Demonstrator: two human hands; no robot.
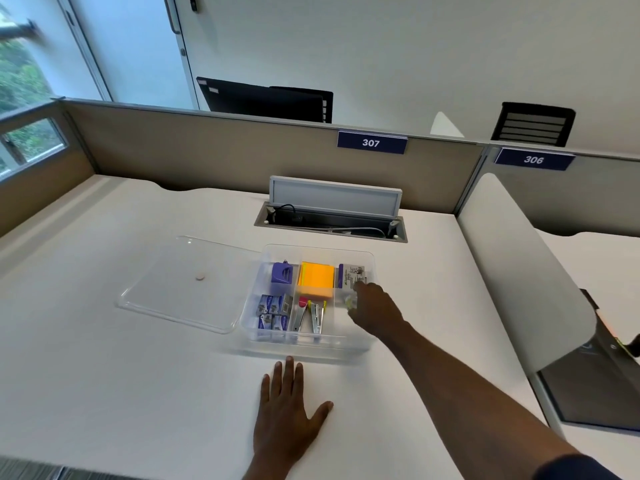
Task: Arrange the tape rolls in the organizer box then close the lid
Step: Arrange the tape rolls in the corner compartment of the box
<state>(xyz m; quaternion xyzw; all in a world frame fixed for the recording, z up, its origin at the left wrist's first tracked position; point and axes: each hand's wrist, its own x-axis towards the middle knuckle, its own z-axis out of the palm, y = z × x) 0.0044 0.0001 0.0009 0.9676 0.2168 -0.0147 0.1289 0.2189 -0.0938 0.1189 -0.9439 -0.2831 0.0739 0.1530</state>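
In the head view, the right hand (372, 308) reaches into the right-hand compartment of the clear organizer box (360, 342), which sits toward the far middle of the counter (138, 375). Its fingers are curled around a small clear tape roll (350, 302), so the grip looks closed on that roll, though the fingertips are partly hidden and I cannot tell how firm the hold is. The roll is low inside the compartment, just beside a printed packet (353, 275).

To do this step well, I judge the roll should be settled flat on the compartment floor, clear of the packet and below the rim, and released only once it sits steady; anything standing proud would stop the lid from seating. The lid (156, 289) lies flat on the counter, touching the box's left side, not yet closed.

The right arm is stretched forward from the near right corner, wrist bent down over the box's right wall. The left hand (287, 410) lies palm down on the counter just beside the box's near wall, fingers spread, holding nothing.
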